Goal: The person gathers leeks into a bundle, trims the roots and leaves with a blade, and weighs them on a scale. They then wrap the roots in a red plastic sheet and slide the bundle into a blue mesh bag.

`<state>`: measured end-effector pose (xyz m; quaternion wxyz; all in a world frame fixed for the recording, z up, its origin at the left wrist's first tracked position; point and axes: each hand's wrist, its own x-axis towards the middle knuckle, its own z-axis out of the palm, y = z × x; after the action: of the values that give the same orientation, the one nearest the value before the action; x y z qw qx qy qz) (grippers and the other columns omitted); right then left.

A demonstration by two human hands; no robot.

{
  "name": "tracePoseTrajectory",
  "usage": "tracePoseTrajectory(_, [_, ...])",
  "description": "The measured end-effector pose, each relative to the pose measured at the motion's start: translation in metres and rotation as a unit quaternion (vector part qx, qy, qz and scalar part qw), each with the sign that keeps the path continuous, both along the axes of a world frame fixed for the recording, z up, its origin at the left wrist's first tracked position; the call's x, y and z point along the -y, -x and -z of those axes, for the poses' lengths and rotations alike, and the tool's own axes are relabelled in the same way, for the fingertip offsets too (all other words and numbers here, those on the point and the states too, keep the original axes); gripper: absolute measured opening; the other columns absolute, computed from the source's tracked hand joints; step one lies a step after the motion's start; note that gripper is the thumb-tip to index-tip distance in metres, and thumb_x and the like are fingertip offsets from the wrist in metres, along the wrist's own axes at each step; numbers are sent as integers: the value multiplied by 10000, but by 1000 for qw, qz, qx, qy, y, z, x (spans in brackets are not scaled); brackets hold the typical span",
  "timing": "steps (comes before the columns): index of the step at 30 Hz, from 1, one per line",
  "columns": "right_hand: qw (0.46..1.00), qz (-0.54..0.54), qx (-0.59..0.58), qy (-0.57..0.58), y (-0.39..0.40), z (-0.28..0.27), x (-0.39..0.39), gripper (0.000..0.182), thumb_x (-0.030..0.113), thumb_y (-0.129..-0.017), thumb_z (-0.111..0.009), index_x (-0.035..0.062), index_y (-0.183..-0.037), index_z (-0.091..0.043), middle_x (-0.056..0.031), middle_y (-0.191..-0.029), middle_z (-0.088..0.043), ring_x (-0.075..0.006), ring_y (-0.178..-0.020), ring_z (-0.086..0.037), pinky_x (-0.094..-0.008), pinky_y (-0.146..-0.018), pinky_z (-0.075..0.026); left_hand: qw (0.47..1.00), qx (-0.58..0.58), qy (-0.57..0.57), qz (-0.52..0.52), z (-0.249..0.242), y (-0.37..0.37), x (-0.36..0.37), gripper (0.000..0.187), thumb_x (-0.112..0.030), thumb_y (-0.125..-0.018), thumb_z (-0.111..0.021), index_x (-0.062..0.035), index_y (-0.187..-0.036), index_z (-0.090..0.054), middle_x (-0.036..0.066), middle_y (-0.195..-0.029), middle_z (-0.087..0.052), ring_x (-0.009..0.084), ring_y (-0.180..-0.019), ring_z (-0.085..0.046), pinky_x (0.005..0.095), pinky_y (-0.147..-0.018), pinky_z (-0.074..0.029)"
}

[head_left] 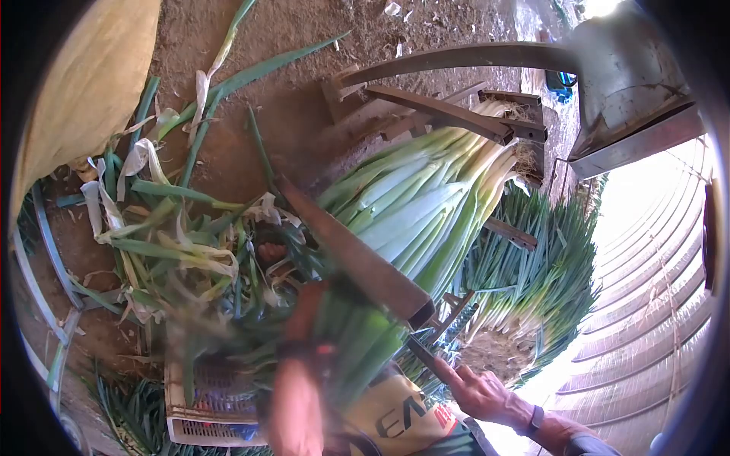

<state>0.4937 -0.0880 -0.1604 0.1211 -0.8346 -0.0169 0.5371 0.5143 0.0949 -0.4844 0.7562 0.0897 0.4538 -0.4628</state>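
Note:
A thick bundle of long green onions [418,205] lies on a metal frame, white root ends toward the upper right and leaves running down to the lower left. A square metal bar [353,254] crosses over the leaves. My right hand [479,394] is closed around a dark, narrow knife [426,357], its blade pointing up-left beside the bar's end. My left hand [304,304] is among the leaf ends left of the bar, blurred by motion. Leaves and blur hide most of its fingers, so its grip cannot be made out.
Trimmed leaves and peeled skins [179,243] litter the dirt floor at left. A plastic crate [217,429] stands at the lower left. More green onions [532,258] are heaped at right. A metal housing [631,76] overhangs the upper right; a yellow printed cloth [391,414] lies below.

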Motion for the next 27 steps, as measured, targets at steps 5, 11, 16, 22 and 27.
tracePoseTrajectory(5, [998, -47, -23, 17, -11, 44, -5, 704, -25, -869, -575, -45, -1530, -332, -164, -809, -575, -254, -518, -579, -399, -440, -461, 998, -37, 26, -31, -22, 10, -8, 321, -346, -1038, -542, -94, -1195, -664, 77, -1097, -691, 211, -973, -680, 341, -825, -553])
tracePoseTrajectory(11, [998, -8, -32, 47, -13, 13, -12, 684, -17, -879, -566, -22, -1528, -350, -179, -828, -586, -266, -555, -595, -404, -480, -477, 993, -110, 45, -30, -36, 11, -15, 306, -371, -1021, -586, -140, -1210, -654, 11, -1021, -670, 119, -938, -664, 291, -827, -555])
tracePoseTrajectory(16, [980, 48, -120, 152, 6, -53, -26, 611, 37, -919, -573, 25, -1506, -402, -214, -877, -630, -300, -631, -652, -413, -544, -513, 998, -57, 32, 12, -12, 13, -3, 325, -330, -1037, -557, -67, -1216, -623, 48, -1036, -661, 164, -953, -655, 305, -829, -550])
tracePoseTrajectory(22, [931, 279, -158, 176, 64, -33, -19, 535, 79, -934, -579, 11, -1447, -440, -230, -900, -646, -339, -694, -671, -439, -603, -526, 998, -51, 22, 24, -10, 8, -1, 342, -335, -1036, -561, -67, -1246, -590, 50, -1084, -626, 170, -996, -625, 313, -860, -529])
tracePoseTrajectory(27, [892, 372, -177, 187, 87, -27, -18, 479, 115, -947, -584, -1, -1398, -472, -244, -920, -659, -372, -745, -687, -460, -652, -537, 999, -44, 14, 26, 0, 6, -3, 361, -340, -1035, -565, -66, -1271, -561, 53, -1123, -597, 175, -1031, -600, 319, -886, -512])
